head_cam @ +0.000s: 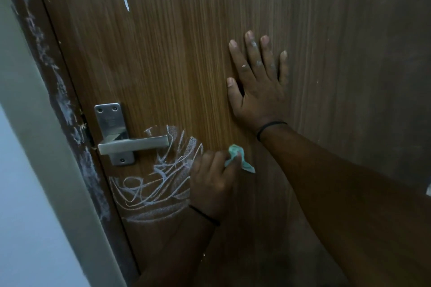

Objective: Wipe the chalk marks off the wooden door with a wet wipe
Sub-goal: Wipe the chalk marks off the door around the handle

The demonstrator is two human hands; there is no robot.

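Left hand (214,182), wipe (238,157) beside chalk marks (151,184)

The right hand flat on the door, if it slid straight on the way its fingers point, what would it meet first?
The right hand points up the door. Above its fingertips there is only bare wood as far as the picture shows. The small white mark sits well off to the left, so the way looks free.

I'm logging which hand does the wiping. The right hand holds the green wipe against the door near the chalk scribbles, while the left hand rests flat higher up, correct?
Not quite: the hands are swapped. In the head view, the left hand grips the green wipe beside the chalk scribbles, and the right hand rests flat higher up on the door.
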